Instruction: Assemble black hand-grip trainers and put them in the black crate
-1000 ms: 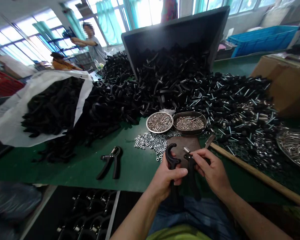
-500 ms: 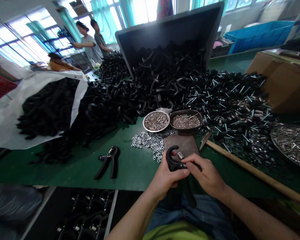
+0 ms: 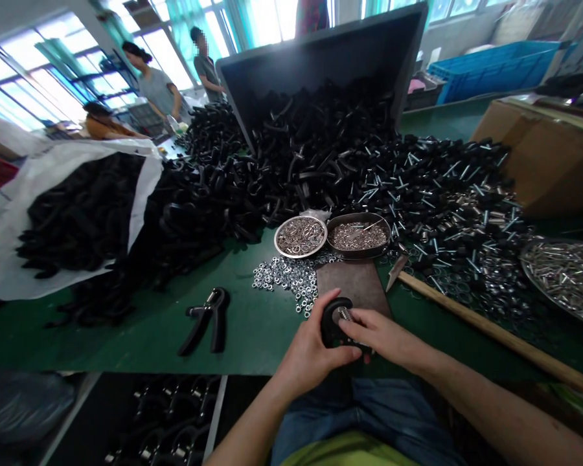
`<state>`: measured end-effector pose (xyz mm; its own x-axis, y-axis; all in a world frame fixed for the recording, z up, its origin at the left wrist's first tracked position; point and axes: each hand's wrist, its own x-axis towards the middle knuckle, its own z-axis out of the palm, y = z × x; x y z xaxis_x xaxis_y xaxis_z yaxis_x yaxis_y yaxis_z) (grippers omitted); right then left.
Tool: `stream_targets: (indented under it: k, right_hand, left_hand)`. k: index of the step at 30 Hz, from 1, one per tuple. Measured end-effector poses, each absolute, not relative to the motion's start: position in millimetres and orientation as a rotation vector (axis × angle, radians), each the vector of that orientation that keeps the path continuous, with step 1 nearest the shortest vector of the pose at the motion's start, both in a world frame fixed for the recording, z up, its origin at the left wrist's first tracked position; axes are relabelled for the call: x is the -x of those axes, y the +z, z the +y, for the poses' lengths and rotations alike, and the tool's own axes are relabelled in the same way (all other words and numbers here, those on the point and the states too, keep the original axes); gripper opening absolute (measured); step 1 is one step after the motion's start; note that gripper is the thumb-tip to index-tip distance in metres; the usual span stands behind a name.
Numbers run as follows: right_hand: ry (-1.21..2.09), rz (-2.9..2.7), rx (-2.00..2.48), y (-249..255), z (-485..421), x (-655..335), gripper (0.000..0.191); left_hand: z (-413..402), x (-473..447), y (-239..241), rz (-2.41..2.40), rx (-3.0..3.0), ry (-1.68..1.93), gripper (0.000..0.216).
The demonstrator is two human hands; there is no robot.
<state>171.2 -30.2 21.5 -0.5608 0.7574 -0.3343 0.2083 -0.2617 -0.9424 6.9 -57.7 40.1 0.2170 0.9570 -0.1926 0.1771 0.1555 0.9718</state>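
My left hand (image 3: pixel 313 353) is closed around a black plastic hand-grip handle (image 3: pixel 331 322) at the table's near edge, thumb across its front. My right hand (image 3: pixel 381 336) pinches the same piece from the right, fingers pressed on a small metal part at its top. Both hands meet just in front of a dark brown pad (image 3: pixel 354 286). An assembled black hand gripper (image 3: pixel 206 318) lies on the green table (image 3: pixel 252 330) to the left of my hands.
A heap of black handles (image 3: pixel 315 155) spills from a tipped bin (image 3: pixel 330 58). Two metal dishes (image 3: pixel 300 235) (image 3: pixel 359 234) of small parts, loose nuts (image 3: pixel 286 275), a wooden-handled hammer (image 3: pixel 486 327), a cardboard box (image 3: pixel 548 155) and a white sack (image 3: pixel 72 213) surround me. People stand at the far left.
The two black pieces, held apart a second ago, have come together into one lump between my hands. Both hands have dropped lower toward the table edge. The people in the background have shifted.
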Motion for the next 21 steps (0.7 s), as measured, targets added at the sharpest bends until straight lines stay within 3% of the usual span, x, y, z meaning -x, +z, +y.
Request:
stream_targets:
  k: [6,18,21]
  right_hand:
    - [1.210,-1.944,1.438,29.5,-37.4,-160.0,0.022]
    - [0.881,-2.470,1.464,40.0,4.1,-177.4,0.034]
    - [0.700,-2.649,1.557,38.4,30.6,-183.9,0.036]
  left_hand:
    - [-71.9,-10.7,21.3,1.303,-1.218,0.973,0.080]
    - [-36.7,-21.1,7.2,1.252,-1.414,0.842,0.080]
    - [-10.4,-21.1,0.1,1.350,-1.643,0.844,0.072]
